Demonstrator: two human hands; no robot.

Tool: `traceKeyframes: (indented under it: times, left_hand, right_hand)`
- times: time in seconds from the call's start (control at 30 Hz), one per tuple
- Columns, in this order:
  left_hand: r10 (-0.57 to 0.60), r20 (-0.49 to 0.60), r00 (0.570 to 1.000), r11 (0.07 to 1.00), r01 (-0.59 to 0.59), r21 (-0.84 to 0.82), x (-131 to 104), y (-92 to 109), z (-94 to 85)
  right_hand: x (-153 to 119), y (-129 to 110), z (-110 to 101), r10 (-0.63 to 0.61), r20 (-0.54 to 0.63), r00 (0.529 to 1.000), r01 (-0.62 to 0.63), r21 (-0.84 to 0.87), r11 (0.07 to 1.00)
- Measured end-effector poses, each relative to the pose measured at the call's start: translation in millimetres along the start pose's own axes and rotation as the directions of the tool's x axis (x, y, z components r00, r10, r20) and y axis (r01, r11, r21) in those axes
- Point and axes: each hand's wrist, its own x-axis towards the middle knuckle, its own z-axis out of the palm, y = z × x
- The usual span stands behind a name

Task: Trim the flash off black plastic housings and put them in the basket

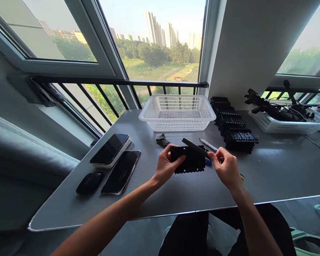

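My left hand [167, 164] grips a flat black plate with notched edges [190, 161] above the grey table, the thumb lying across its face. A slim black bar [194, 147] is pinched at its right end between the thumb and fingers of my right hand [224, 165]. The bar slants up to the left across the plate's upper right part; whether the two touch I cannot tell. Behind the hands, a white pen [208, 144] and a small dark crumpled item [162, 140] lie on the table. A blue object [208, 162] shows partly beside the plate.
An empty white basket [177, 125] stands at the back of the table [154, 199]. Stacked black parts [237, 133] are right of it, then a white basket of black items [285, 126]. On the left lie two phones [110, 147] [122, 172], one on a white box, and a black case [90, 183].
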Motion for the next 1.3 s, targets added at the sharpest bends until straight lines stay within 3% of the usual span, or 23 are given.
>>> traceKeyframes:
  times: [0.33,0.9,1.3]
  left_hand:
    - [-0.029,0.052,0.998,0.991,0.035,-0.129,3,1,-2.5]
    - [0.043,0.057,0.997,0.999,-0.042,-0.011,1,-1,-1.2]
    - [0.027,0.069,0.997,0.999,-0.025,-0.031,-1,2,-1.2]
  right_hand:
    - [0,-2,3,0.021,0.011,1.000,-0.022,0.075,0.997]
    - [1,1,4,0.033,0.009,0.999,-0.034,0.115,0.993]
    - [-4,-8,-1,0.015,0.020,1.000,-0.018,0.126,0.992]
